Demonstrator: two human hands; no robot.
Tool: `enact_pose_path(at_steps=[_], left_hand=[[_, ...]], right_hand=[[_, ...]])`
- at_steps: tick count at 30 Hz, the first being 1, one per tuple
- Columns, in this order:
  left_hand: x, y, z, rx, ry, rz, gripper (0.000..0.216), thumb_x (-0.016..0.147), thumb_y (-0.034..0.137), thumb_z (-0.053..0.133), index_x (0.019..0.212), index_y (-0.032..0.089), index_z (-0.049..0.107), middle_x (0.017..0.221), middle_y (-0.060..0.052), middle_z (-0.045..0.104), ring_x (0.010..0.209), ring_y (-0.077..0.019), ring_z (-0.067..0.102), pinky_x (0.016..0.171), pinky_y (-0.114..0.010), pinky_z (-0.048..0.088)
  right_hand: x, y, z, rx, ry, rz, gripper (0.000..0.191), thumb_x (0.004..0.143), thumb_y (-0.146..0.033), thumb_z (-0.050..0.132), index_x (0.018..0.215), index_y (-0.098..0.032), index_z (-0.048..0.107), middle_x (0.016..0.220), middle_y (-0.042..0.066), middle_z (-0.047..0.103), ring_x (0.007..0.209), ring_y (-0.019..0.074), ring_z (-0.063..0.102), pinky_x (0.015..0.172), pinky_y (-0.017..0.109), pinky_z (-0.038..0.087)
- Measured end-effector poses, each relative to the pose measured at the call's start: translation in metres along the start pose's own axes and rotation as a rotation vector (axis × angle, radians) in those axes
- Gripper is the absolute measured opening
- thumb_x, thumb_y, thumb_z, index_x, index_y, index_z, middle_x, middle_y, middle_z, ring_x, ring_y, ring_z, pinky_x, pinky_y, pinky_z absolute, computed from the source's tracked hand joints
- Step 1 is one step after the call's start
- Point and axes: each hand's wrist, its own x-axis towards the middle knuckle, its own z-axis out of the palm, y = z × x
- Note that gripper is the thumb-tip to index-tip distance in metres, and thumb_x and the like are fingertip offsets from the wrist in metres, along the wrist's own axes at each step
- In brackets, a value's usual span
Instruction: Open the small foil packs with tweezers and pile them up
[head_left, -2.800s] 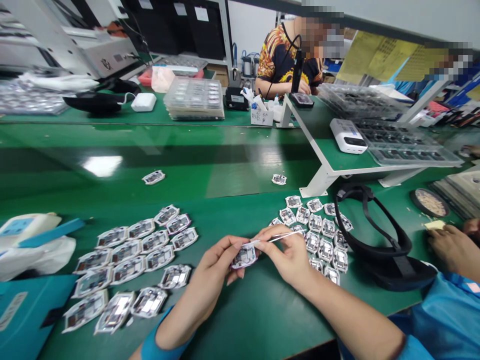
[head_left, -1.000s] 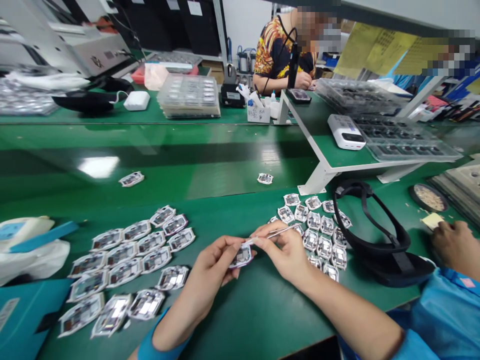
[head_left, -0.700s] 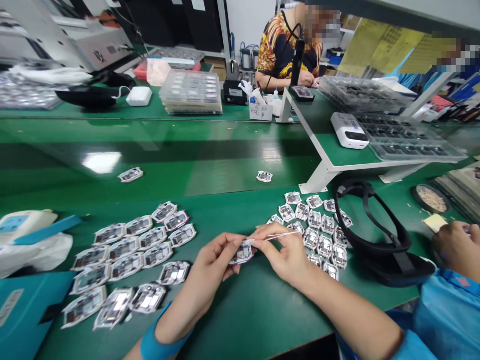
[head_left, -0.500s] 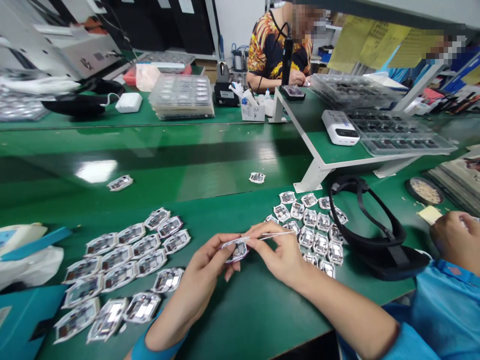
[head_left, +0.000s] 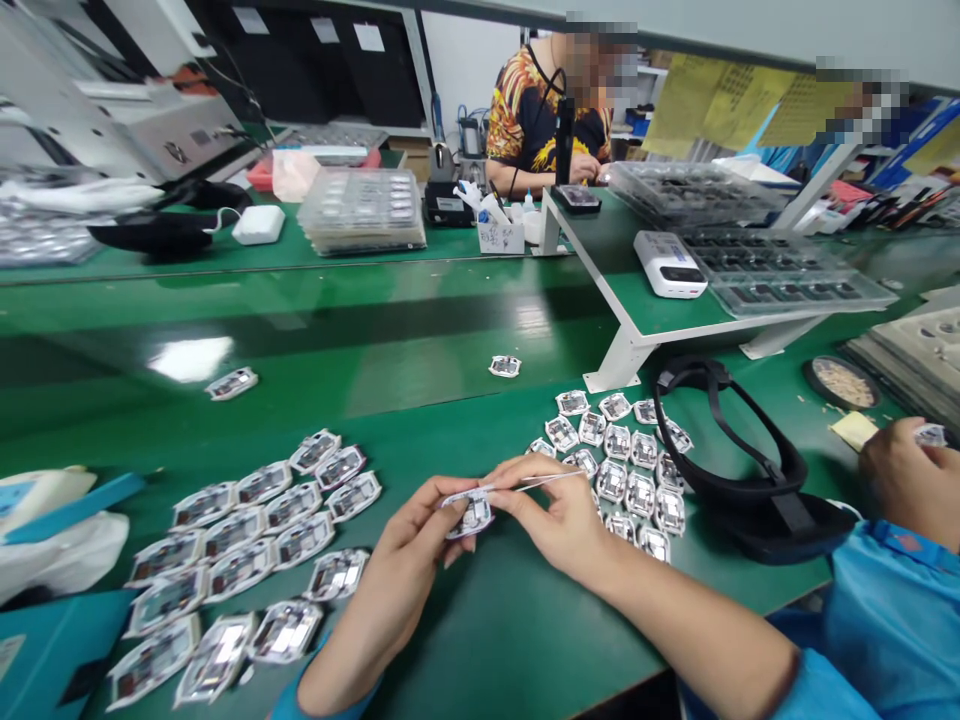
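Observation:
My left hand (head_left: 409, 545) pinches a small white-rimmed circuit part (head_left: 466, 513) just above the green table (head_left: 480, 640). My right hand (head_left: 559, 515) grips thin metal tweezers (head_left: 544, 481), whose tips touch the top edge of that part. Left of my hands lie several rows of similar flat parts (head_left: 247, 540). Another cluster of smaller parts (head_left: 626, 465) lies right of my right hand.
A black headband device (head_left: 739, 470) rests right of the small parts. A co-worker's hand (head_left: 904, 480) in a blue sleeve holds a part at the far right. A white shelf (head_left: 637, 300) carries clear trays and a white unit (head_left: 667, 265). Across the table another person sits. Two stray parts (head_left: 232, 383) lie further out.
My hands stay together on the part with the tweezers, shifted slightly left. The view has tilted a little downward. The co-worker's hand at the right has lifted a part.

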Motion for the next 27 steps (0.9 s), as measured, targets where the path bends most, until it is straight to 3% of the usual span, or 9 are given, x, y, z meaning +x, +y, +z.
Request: enact_pose_path(at_steps=[4, 8, 12, 17, 19, 23, 27], left_hand=[[-0.001, -0.001, -0.002, 0.086, -0.059, 0.022, 0.029, 0.074, 0.04, 0.069, 0.095, 0.019, 0.066, 0.067, 0.002, 0.06, 0.062, -0.014, 0.052, 0.054, -0.022, 0.039], [0.002, -0.007, -0.004, 0.152, -0.109, 0.094, 0.042, 0.062, 0.032, 0.079, 0.099, 0.022, 0.062, 0.09, -0.004, 0.068, 0.085, -0.021, 0.062, 0.073, -0.027, 0.048], [0.01, -0.01, -0.007, 0.245, -0.057, 0.133, 0.039, 0.063, 0.035, 0.077, 0.094, 0.022, 0.058, 0.083, -0.002, 0.066, 0.078, -0.0212, 0.062, 0.072, -0.03, 0.05], [0.027, -0.004, -0.019, 0.373, -0.04, 0.231, 0.035, 0.065, 0.039, 0.074, 0.09, 0.022, 0.058, 0.083, -0.003, 0.068, 0.081, -0.0233, 0.064, 0.074, -0.033, 0.051], [0.039, 0.001, -0.023, 0.486, -0.022, 0.272, 0.035, 0.067, 0.041, 0.072, 0.093, 0.022, 0.059, 0.084, -0.003, 0.069, 0.077, -0.023, 0.065, 0.07, -0.032, 0.05], [0.077, 0.016, -0.03, 0.943, 0.108, 0.41, 0.036, 0.072, 0.048, 0.063, 0.097, 0.022, 0.062, 0.073, -0.002, 0.068, 0.059, -0.0215, 0.059, 0.057, -0.03, 0.045], [0.132, 0.036, -0.037, 1.079, 0.204, 0.474, 0.038, 0.071, 0.048, 0.06, 0.094, 0.018, 0.066, 0.102, -0.014, 0.069, 0.102, -0.0344, 0.059, 0.088, -0.04, 0.043]], right_hand=[[0.001, 0.002, -0.001, -0.015, 0.021, -0.015, 0.001, 0.082, -0.021, 0.069, 0.081, -0.021, 0.07, 0.083, 0.005, 0.074, 0.082, 0.0199, 0.07, 0.079, 0.034, 0.055], [0.002, 0.001, -0.003, -0.084, 0.048, 0.01, 0.002, 0.081, -0.021, 0.067, 0.08, -0.02, 0.069, 0.079, 0.005, 0.073, 0.076, 0.019, 0.07, 0.074, 0.031, 0.055], [0.003, -0.003, -0.004, -0.169, 0.068, 0.019, 0.004, 0.083, -0.023, 0.065, 0.082, -0.02, 0.068, 0.081, 0.005, 0.073, 0.078, 0.0197, 0.07, 0.073, 0.031, 0.055], [0.002, -0.006, -0.003, -0.334, 0.008, -0.108, 0.007, 0.086, -0.027, 0.062, 0.083, -0.022, 0.067, 0.082, 0.005, 0.074, 0.077, 0.0224, 0.07, 0.076, 0.038, 0.054], [0.0, -0.002, -0.001, -0.449, -0.072, -0.161, 0.01, 0.088, -0.026, 0.058, 0.083, -0.024, 0.066, 0.081, 0.004, 0.074, 0.076, 0.0226, 0.07, 0.076, 0.039, 0.053], [-0.005, 0.008, 0.002, -0.625, -0.197, -0.223, 0.01, 0.089, -0.028, 0.056, 0.082, -0.028, 0.064, 0.072, 0.001, 0.071, 0.07, 0.0218, 0.07, 0.071, 0.04, 0.055], [-0.007, 0.015, 0.003, -0.642, -0.181, -0.246, 0.01, 0.088, -0.026, 0.055, 0.085, -0.032, 0.062, 0.073, 0.001, 0.071, 0.07, 0.0207, 0.07, 0.07, 0.038, 0.056]])
